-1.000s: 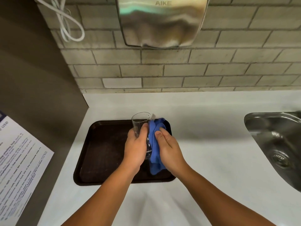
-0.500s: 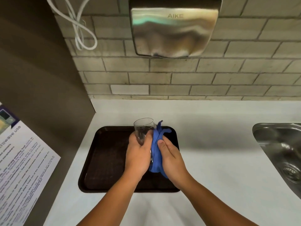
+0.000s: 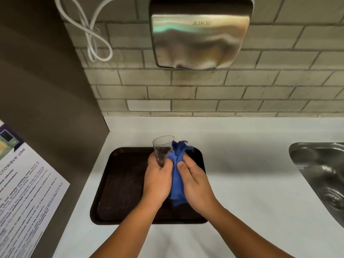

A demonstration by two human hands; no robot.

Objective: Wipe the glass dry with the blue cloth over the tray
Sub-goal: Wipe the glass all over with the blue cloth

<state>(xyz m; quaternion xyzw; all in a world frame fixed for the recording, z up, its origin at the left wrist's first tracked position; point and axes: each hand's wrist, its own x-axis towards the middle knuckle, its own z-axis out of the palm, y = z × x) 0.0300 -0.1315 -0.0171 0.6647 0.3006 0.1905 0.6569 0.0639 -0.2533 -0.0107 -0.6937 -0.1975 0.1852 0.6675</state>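
Note:
A clear drinking glass (image 3: 162, 149) is held tilted above the dark brown tray (image 3: 121, 183), its mouth pointing away from me. My left hand (image 3: 157, 180) wraps around its lower part, which is hidden by the fingers. My right hand (image 3: 195, 185) grips the blue cloth (image 3: 177, 164) and presses it against the glass's right side. The cloth bunches up beside the rim and hangs down between my two hands.
The tray lies on a white counter (image 3: 242, 183) by a dark side wall (image 3: 46, 90) with a printed notice (image 3: 24, 192). A steel sink (image 3: 323, 175) is at the right. A metal hand dryer (image 3: 201, 32) and a white cable (image 3: 91, 34) hang on the tiled wall.
The cloth has bunched higher beside the glass rim, and my right hand has shifted slightly along the glass. The view has tilted upward a little.

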